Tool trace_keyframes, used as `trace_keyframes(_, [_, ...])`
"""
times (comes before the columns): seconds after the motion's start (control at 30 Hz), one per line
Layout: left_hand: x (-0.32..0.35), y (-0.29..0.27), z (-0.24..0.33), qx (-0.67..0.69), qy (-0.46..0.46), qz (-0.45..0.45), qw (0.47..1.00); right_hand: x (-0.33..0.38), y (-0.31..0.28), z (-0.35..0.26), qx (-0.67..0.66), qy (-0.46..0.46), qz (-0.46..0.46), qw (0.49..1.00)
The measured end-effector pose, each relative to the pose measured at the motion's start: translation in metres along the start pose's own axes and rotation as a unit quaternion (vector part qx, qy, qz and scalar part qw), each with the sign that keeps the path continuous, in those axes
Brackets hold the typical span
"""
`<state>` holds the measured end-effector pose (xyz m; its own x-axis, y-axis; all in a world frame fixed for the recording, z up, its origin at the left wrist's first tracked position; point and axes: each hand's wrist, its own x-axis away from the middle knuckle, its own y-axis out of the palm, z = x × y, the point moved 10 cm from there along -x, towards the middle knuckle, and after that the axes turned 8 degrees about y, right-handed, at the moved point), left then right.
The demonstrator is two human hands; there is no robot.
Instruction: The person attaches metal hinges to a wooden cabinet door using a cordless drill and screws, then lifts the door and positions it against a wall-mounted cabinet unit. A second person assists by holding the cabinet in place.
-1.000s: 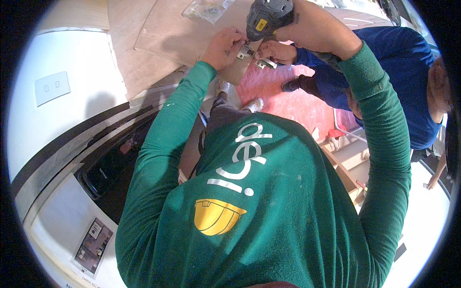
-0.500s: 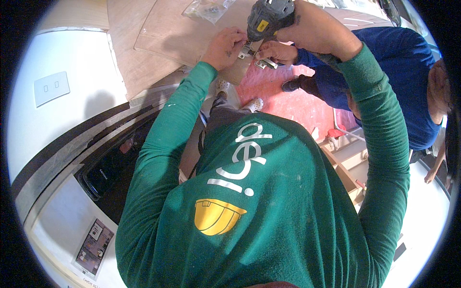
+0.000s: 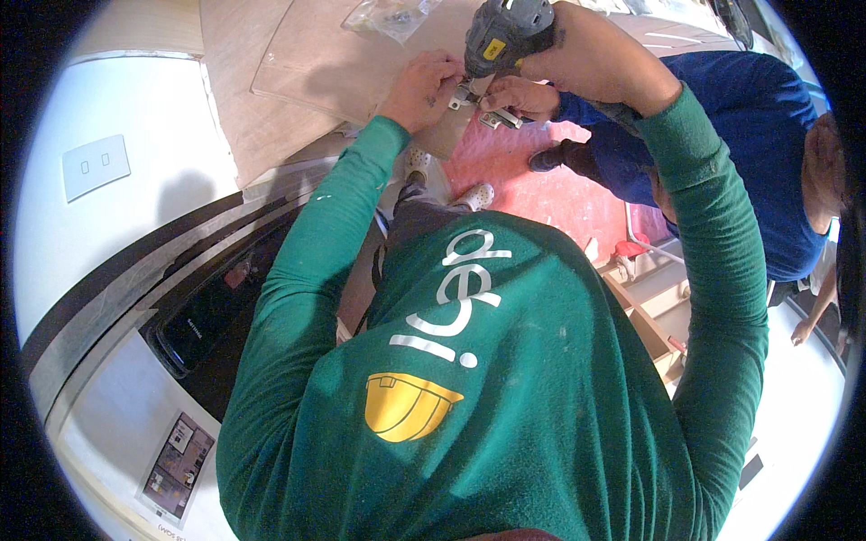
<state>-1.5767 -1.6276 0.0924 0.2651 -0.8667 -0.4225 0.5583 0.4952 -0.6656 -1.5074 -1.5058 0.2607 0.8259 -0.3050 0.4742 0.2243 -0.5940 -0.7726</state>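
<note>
My right hand [image 3: 591,56] is wrapped round a dark cordless drill [image 3: 507,34] with a yellow label, its nose pointing down. Below the nose lies a metal cabinet hinge [image 3: 499,118] at the edge of a wooden panel [image 3: 444,137]. My left hand [image 3: 424,88] is closed at the panel's edge, its fingertips pinched together beside the drill's tip; what they hold, if anything, is too small to make out. From the right, a co-worker's hand [image 3: 520,96] reaches in and has its fingers on the hinge.
Large wooden boards [image 3: 311,59] lie at the far left, with a clear plastic bag [image 3: 392,16] on top. The co-worker in a blue top [image 3: 722,135] leans in at the right. Pink sheeting [image 3: 519,176] covers the floor. A wooden frame [image 3: 645,325] stands at my right side.
Almost nothing differs. The drill and both my hands hold their places at the hinge, and the co-worker's hand stays on it.
</note>
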Motion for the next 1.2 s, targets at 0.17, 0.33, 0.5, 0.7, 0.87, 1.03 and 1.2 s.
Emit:
trace_keyframes(0.17, [0.003,-0.001,-0.001,-0.008,0.006,0.007,1.0,-0.004,0.018,-0.001,-0.001,0.028,-0.073,0.997])
trace_keyframes(0.33, [0.006,-0.011,-0.013,0.094,-0.052,0.094,0.99,-0.015,0.04,-0.006,-0.072,-0.164,-0.055,0.982])
trace_keyframes(0.5, [-0.054,-0.064,0.051,0.483,-0.008,0.143,0.864,-0.021,0.047,0.008,-0.105,-0.16,-0.07,0.979])
trace_keyframes(0.7, [-0.087,-0.071,0.098,0.416,-0.009,0.048,0.908,-0.022,0.039,0.017,-0.038,-0.099,-0.055,0.993])
trace_keyframes(0.87, [-0.087,-0.077,0.099,0.41,0.033,0.064,0.909,-0.028,0.044,0.012,0.011,-0.178,-0.032,0.983])
trace_keyframes(1.03, [-0.088,-0.074,0.096,0.415,0.009,0.038,0.909,-0.032,0.044,0.016,-0.045,-0.152,-0.052,0.986])
trace_keyframes(1.2, [-0.089,-0.078,0.096,0.398,0.039,0.051,0.915,-0.033,0.041,0.013,-0.012,-0.151,-0.033,0.988])
